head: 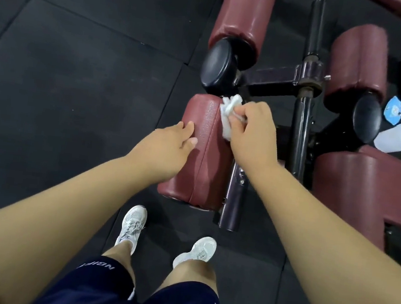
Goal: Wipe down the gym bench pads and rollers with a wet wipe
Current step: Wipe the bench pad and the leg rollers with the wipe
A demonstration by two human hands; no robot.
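Arms (pixel 61 210) stretch down: left hand (pixel 167 145) flat on roller (pixel 207 170), right hand (pixel 254 135) pinching wet wipe (pixel 227 113)

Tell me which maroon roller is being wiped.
The nearest roller: the right hand holds the white wipe against it and the left hand rests on its side. The farther rollers are untouched.

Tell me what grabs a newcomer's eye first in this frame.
The right hand at centre pinches a crumpled white wet wipe against the far end of the nearest maroon roller. The left hand rests with straight fingers on that roller's left side. Beyond, a second roller lies at upper centre and a third roller at upper right, both with black end caps.
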